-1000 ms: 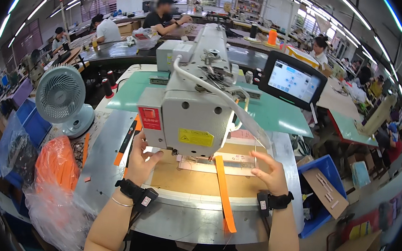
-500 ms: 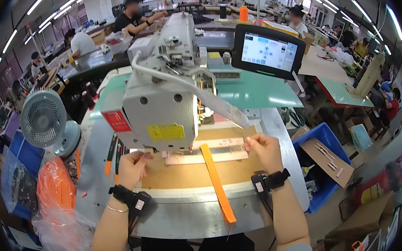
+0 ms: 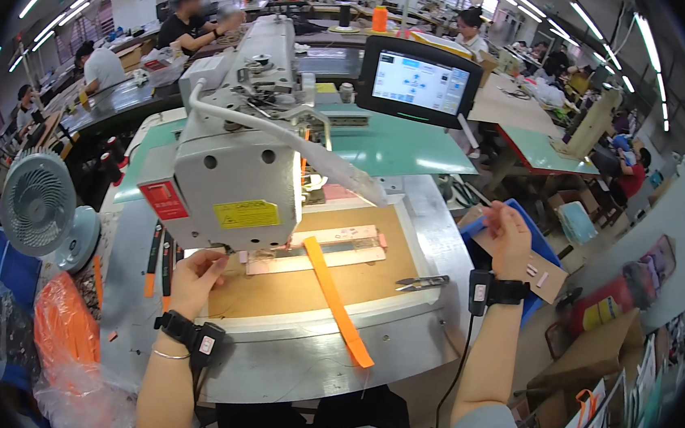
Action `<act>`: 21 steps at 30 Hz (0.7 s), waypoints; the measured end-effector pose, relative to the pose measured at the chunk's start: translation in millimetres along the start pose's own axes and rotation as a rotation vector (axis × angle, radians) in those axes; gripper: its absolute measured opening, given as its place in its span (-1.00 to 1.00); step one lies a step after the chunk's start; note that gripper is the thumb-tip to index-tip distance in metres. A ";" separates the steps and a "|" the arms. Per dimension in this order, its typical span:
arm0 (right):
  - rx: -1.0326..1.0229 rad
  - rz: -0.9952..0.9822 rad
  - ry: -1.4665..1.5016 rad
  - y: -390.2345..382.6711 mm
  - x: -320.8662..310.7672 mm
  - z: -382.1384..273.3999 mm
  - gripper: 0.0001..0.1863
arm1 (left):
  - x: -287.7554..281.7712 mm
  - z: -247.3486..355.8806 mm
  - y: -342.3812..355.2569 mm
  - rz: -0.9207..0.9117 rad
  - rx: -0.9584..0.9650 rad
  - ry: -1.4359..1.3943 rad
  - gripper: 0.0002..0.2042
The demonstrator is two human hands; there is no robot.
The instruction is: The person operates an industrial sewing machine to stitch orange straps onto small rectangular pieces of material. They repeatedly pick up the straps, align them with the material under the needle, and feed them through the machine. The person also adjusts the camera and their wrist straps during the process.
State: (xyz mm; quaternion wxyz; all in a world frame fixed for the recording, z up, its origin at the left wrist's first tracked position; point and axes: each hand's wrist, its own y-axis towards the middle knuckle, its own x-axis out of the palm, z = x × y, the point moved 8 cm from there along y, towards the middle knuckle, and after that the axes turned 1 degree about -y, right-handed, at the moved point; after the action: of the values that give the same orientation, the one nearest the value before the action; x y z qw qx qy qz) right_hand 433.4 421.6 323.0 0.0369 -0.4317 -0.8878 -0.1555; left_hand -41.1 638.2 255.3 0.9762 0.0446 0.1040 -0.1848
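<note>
My left hand (image 3: pixel 194 278) rests with its fingertips on the left end of a pale pink template (image 3: pixel 323 249), which lies on a wooden board (image 3: pixel 287 291) under the head of a grey sewing machine (image 3: pixel 232 172). An orange strap (image 3: pixel 335 295) runs diagonally from the template across the board and hangs over the table's front edge. My right hand (image 3: pixel 511 237) is off to the right, over a piece of cardboard (image 3: pixel 537 272) carrying small pink pieces, above a blue bin (image 3: pixel 547 248). Its fingers are curled, and whether they hold anything is hidden. Both wrists wear black bands.
Small snips (image 3: pixel 422 282) lie on the board's right edge. A touch screen (image 3: pixel 419 82) stands behind the machine. A grey fan (image 3: pixel 38 204) and an orange plastic bag (image 3: pixel 63 336) are at the left. Other people work at tables behind.
My right hand has left the template and moved right to the cardboard over the blue bin. My left hand has stayed at the template's left end. The view has swung to the right.
</note>
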 end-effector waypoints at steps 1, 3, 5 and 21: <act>-0.039 -0.039 -0.120 -2.5 -1.5 -1.6 -0.80 | 0.7 0.3 -0.2 -0.005 0.007 -0.008 -0.81; -0.071 -0.119 -0.312 -10.7 2.0 7.1 -0.82 | -1.9 -4.8 -0.5 -0.005 -0.002 -0.012 -0.82; -0.043 -0.208 -0.460 -13.9 -9.1 35.9 -0.82 | 1.0 -5.0 0.6 -0.007 -0.002 -0.007 -0.83; -0.121 -0.396 -1.306 -15.8 26.6 45.5 -0.79 | 5.1 3.7 -2.4 -0.071 0.004 0.027 -0.86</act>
State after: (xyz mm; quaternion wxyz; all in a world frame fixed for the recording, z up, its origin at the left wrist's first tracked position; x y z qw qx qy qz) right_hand 407.6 446.5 281.2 -0.5594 -0.2678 -0.7800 0.0834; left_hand -36.6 633.8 257.7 0.9675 0.0455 0.1181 -0.2188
